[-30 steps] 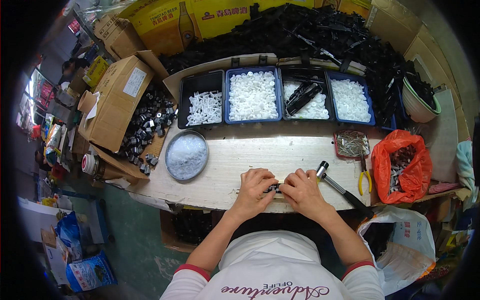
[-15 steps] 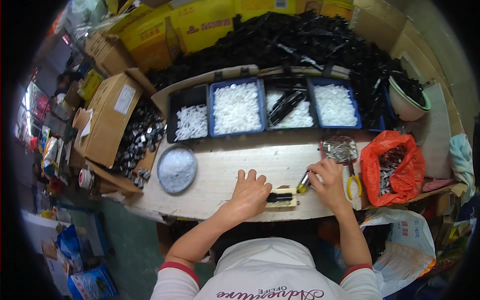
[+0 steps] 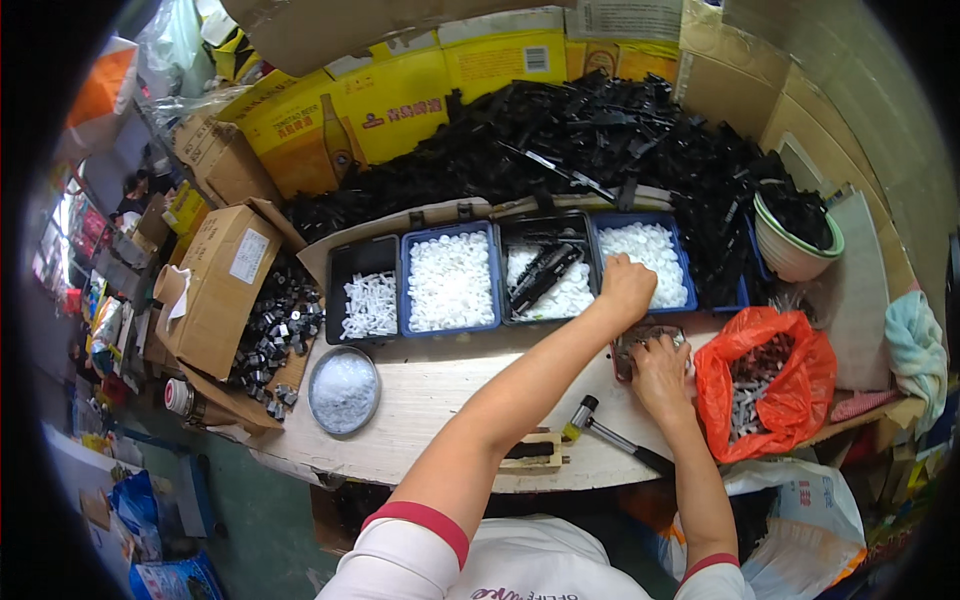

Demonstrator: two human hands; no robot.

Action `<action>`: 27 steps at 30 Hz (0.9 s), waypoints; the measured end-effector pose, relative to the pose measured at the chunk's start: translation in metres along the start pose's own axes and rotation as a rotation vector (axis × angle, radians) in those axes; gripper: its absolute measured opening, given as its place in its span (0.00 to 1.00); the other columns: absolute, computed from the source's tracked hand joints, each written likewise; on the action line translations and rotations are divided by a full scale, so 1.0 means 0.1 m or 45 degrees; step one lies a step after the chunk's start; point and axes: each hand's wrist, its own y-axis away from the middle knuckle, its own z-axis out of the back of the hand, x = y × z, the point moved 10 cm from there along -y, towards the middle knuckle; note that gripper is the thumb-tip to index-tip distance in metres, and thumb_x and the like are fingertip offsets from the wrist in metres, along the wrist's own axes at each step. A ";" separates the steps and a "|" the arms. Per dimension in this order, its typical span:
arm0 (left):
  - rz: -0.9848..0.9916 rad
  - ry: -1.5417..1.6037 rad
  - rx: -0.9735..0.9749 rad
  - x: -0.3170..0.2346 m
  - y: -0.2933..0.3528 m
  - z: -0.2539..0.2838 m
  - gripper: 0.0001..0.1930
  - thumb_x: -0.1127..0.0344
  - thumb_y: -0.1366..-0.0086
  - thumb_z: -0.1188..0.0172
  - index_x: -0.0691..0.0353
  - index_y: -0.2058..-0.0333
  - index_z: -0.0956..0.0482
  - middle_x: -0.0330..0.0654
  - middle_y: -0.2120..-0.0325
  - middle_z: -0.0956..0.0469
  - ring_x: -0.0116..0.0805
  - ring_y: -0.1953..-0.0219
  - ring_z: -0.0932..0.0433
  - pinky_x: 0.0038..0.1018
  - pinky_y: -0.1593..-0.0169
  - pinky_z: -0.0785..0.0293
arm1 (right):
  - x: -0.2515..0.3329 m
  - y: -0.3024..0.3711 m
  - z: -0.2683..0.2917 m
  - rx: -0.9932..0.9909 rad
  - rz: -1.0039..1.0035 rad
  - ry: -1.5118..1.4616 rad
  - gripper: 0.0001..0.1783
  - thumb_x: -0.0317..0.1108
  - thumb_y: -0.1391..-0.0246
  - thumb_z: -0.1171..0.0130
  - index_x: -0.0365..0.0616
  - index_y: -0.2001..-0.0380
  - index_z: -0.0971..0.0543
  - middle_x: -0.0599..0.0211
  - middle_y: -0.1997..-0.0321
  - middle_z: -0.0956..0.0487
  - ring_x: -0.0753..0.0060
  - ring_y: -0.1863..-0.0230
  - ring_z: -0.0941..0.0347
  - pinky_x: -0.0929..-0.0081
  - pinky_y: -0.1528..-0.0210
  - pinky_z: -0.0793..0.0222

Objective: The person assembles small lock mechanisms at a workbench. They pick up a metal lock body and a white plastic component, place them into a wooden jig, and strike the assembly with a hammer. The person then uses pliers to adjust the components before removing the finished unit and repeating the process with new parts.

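My left hand [image 3: 630,287] reaches across to the right-hand blue tray [image 3: 688,300]; its fingers are curled down at the small white plastic parts [image 3: 640,243], and what they pinch is hidden. My right hand [image 3: 660,378] rests over a small red-edged tray [image 3: 622,368] of thin metal pins, fingers bent but apart, fingertips among the pins. A hammer [image 3: 625,444] with a yellowish face lies on the table before my right hand. Left of it sits a pale block fixture [image 3: 556,450] with a dark piece in it, partly covered by my left forearm.
More trays of white parts [image 3: 450,280] stand in the row, one with black strips [image 3: 545,275] on top. Behind rises a heap of black parts [image 3: 560,130]. A round dish [image 3: 343,390] stands left, a red plastic bag [image 3: 720,400] right, near a bowl [image 3: 790,245].
My left hand has left the fixture for the right blue tray. My right hand has let go of the hammer, now lying on the table, and moved up to the pins. The view has shifted.
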 end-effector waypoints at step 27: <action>0.552 2.891 -0.139 0.34 2.08 0.42 0.08 0.73 0.42 0.46 0.63 0.63 0.28 0.45 0.72 0.26 0.29 0.75 0.26 0.27 0.72 0.28 | 0.69 0.20 0.32 0.124 -0.333 -2.065 0.04 0.28 0.50 0.45 0.40 0.70 0.26 0.78 0.72 0.29 0.89 0.69 0.37 0.89 0.66 0.42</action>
